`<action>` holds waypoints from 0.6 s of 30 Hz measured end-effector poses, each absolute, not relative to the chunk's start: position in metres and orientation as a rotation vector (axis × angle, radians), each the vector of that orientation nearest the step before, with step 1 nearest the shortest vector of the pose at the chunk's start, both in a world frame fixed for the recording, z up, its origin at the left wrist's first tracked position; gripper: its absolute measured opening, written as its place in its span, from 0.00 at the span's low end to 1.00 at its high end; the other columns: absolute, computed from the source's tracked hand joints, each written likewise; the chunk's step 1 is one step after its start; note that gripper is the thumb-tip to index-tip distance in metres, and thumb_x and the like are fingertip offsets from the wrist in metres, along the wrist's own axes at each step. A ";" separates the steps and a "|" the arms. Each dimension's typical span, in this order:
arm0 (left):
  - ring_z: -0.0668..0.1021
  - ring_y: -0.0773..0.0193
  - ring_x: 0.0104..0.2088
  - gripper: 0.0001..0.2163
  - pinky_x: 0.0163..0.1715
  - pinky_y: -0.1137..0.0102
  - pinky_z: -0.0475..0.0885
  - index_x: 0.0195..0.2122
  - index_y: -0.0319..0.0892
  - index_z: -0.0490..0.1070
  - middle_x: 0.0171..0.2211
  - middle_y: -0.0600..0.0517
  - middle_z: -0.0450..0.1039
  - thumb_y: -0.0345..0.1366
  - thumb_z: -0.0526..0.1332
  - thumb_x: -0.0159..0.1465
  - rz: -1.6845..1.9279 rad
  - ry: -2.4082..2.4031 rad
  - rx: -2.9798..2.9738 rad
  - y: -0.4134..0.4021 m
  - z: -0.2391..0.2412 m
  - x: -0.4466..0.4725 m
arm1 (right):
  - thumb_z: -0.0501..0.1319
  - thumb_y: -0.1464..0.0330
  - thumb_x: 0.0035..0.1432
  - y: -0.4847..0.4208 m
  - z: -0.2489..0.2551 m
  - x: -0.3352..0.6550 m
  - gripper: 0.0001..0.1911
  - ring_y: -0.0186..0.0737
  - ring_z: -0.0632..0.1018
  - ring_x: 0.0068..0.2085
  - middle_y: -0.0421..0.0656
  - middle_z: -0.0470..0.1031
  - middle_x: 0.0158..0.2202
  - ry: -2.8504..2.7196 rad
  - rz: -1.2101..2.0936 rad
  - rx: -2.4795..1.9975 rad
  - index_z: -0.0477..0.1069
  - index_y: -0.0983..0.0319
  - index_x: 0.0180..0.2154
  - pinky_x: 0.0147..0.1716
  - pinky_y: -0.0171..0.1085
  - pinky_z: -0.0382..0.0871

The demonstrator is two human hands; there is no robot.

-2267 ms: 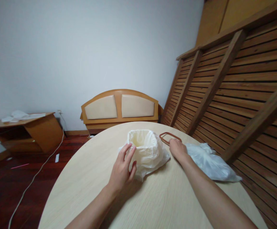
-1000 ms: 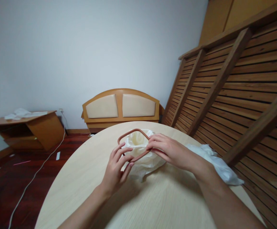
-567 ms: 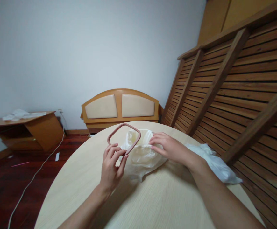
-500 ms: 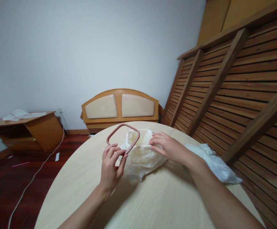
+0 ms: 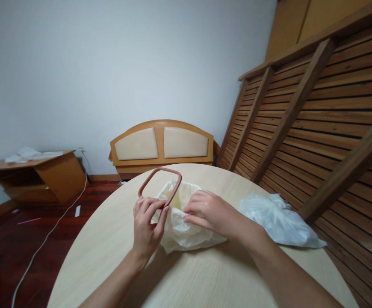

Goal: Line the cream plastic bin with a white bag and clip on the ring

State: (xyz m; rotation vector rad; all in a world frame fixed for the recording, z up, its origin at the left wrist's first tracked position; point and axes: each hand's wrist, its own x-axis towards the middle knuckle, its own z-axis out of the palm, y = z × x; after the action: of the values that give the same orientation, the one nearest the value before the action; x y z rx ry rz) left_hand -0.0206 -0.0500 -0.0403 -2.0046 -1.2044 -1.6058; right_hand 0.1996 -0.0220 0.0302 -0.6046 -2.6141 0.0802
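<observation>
My left hand (image 5: 150,226) pinches the near side of a reddish-brown frame (image 5: 176,191), a rounded square ring. The ring is tilted up over the left part of a white plastic bag (image 5: 192,237). Beneath it the bag's mouth gapes, with a pale yellowish inside; what it lines, if anything, cannot be made out. My right hand (image 5: 207,213) has its thumb and fingers closed on the bag's near rim. Both hands are above the round pale wooden table (image 5: 109,252).
Another white plastic bag (image 5: 282,222), bunched up, lies at the table's right edge. Slatted wooden panels (image 5: 301,128) lean along the right. A headboard (image 5: 162,143) stands behind. At left are a low desk (image 5: 54,177) and a white cable (image 5: 48,235) on the floor.
My right hand has moved left and nearer, from the bag's right rim to its near rim. The bag's mouth has shifted nearer. The frame has moved slightly left in my left hand.
</observation>
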 end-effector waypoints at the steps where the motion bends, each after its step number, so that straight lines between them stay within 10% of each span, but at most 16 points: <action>1: 0.72 0.57 0.40 0.04 0.49 0.57 0.65 0.43 0.45 0.74 0.36 0.51 0.72 0.31 0.63 0.67 -1.606 -1.200 -2.006 -0.050 -0.040 -0.020 | 0.62 0.62 0.67 -0.024 0.029 0.197 0.11 0.42 0.78 0.40 0.44 0.80 0.36 -2.607 0.067 -0.603 0.80 0.62 0.41 0.45 0.40 0.68; 18: 0.74 0.56 0.44 0.08 0.54 0.55 0.65 0.45 0.46 0.73 0.41 0.50 0.79 0.28 0.62 0.66 -1.455 -1.025 -2.204 -0.068 -0.037 -0.012 | 0.58 0.71 0.67 -0.001 0.033 0.227 0.11 0.45 0.75 0.53 0.47 0.78 0.48 -2.536 0.299 -0.649 0.78 0.59 0.47 0.57 0.46 0.66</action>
State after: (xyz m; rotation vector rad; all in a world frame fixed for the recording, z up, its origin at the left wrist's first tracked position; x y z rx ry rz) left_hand -0.0122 -0.0682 -0.0369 -2.2039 -1.0254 -1.4551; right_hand 0.2268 -0.0011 0.0326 -0.6492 -2.5364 0.2986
